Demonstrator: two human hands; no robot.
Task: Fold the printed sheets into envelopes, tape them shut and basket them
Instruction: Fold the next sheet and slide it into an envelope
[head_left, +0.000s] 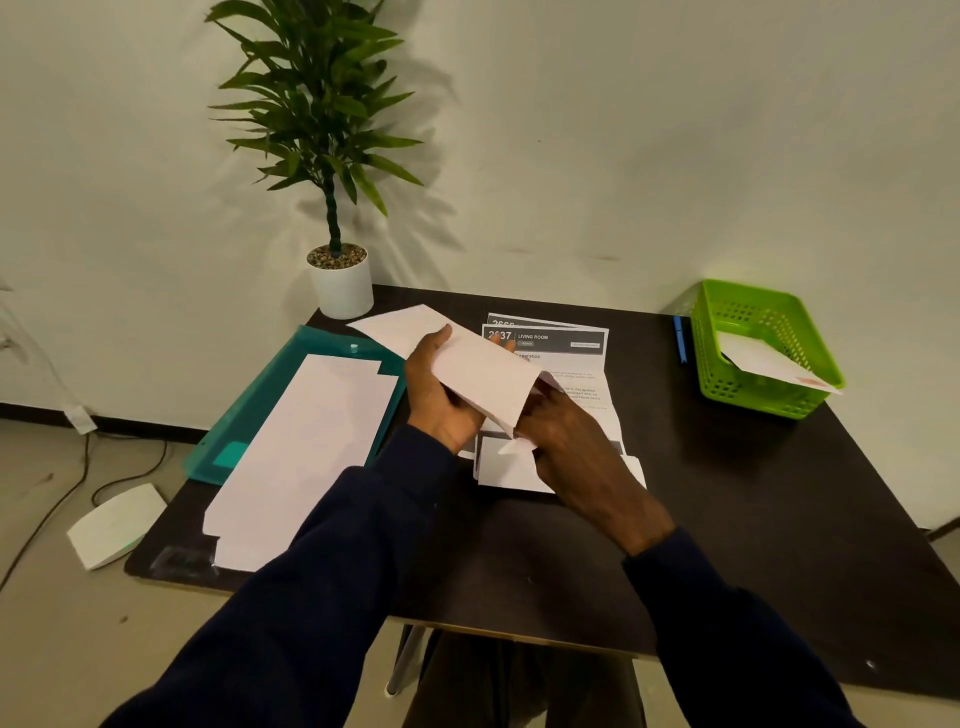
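Dark counter (727, 493) against a pale wall carries our work in a line. Blank cut sheets (311, 441) lie on a teal folder (270, 395) to our left, and the printed sheets (566, 364) lie in the middle. The green basket (763, 402) stands far right, with one finished envelope (763, 358) already leaning in it. We judge the order deliberate, with supply on one side and output on the other.

Above the printed sheets we hold a folded sheet (488, 374) clear of the counter. Our left hand (441, 384) grips its left end, thumb on top and fingers beneath. Our right hand (576, 447) pinches the lower right end and seems to be working the open end into shape. Holding it up likely lets us reach both faces at once. No tape shows on it, so we judge the folding is under way, with taping and basketing to come.

On the top printed sheet a dark header reads "LIVING ROOM" beside a number partly hidden by our fingers, ending "37". Below it part of "Preparation" shows, and the smaller text is too blurred to read. A blue pen (679, 338) lies just beside the basket.
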